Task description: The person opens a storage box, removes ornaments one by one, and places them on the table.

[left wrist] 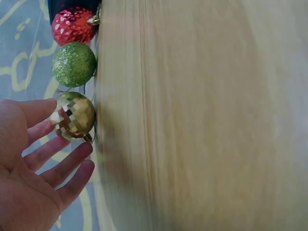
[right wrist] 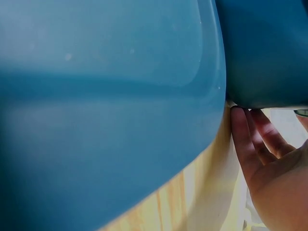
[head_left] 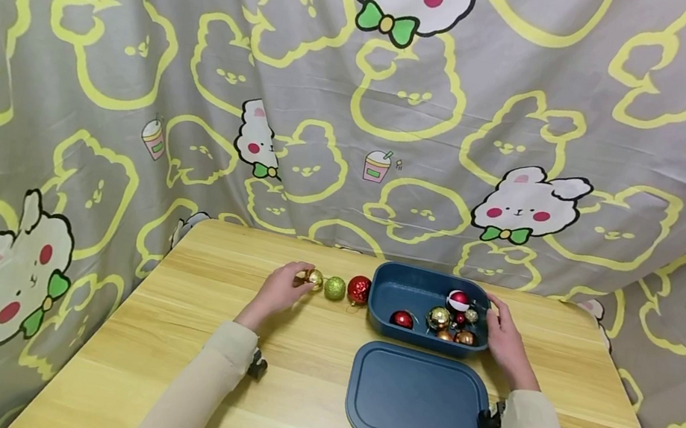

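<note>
My left hand (head_left: 284, 290) is at a shiny gold bauble (left wrist: 74, 116), the leftmost of three in a row on the table. Its fingers are spread, with the tips right at the ball's near side. Beside that bauble sit a glittery green bauble (left wrist: 74, 64) and a faceted red bauble (head_left: 359, 289). My right hand (head_left: 504, 341) rests against the right end of a blue box (head_left: 411, 338). In the right wrist view, fairly straight fingers (right wrist: 243, 139) touch the box wall from outside. Inside lie several red, gold and copper baubles, among them a mirrored gold bauble (head_left: 438, 318).
A flat blue lid (head_left: 422, 403) lies in front of the box, close to my right wrist. The wooden table (head_left: 154, 364) ends at a grey cartoon-print curtain (head_left: 312, 72) behind and at both sides. Dark wrist mounts (head_left: 257, 365) sit at both cuffs.
</note>
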Motion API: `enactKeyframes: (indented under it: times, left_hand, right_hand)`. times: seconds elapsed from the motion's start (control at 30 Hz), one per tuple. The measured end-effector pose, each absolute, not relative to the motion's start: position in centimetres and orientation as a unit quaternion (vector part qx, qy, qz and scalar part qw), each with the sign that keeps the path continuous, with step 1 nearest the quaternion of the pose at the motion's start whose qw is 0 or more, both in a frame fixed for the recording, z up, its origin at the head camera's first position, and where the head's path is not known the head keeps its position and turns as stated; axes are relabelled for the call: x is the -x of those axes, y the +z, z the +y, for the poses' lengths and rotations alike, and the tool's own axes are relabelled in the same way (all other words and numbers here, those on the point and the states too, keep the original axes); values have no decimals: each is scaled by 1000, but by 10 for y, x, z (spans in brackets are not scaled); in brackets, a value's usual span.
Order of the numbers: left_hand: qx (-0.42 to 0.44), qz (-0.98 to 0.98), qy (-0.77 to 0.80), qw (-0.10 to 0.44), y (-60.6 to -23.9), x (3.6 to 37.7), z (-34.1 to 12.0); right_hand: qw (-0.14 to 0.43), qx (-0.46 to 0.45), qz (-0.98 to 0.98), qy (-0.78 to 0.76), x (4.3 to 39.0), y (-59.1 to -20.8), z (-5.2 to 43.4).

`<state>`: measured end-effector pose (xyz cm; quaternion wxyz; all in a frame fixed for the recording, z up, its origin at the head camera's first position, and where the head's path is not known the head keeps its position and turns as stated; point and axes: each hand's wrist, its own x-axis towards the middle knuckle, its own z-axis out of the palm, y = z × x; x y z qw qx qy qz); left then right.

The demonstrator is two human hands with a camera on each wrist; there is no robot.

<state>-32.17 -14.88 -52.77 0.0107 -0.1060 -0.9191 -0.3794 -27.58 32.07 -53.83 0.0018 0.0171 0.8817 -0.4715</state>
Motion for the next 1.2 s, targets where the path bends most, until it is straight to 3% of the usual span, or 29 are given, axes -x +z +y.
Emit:
enactKeyframes:
  times: [0.57,0.8,0.97,1.2]
  left_hand:
    - [103,-919,-381,16,-523,321,-152]
    - [111,-926,-353,70,-514,322,-146]
    - [132,-919,-355,110,-501,322,-126]
    - [206,-900,-367,115,-488,316,-76]
  right_hand:
    - [3,-18,878,-478,276,-538,322]
    - [7,-18,879,-476,276,-538,321]
    - [5,-21,881,-472,277,-539,321]
    - [2,-16,880,-476,277,-539,322]
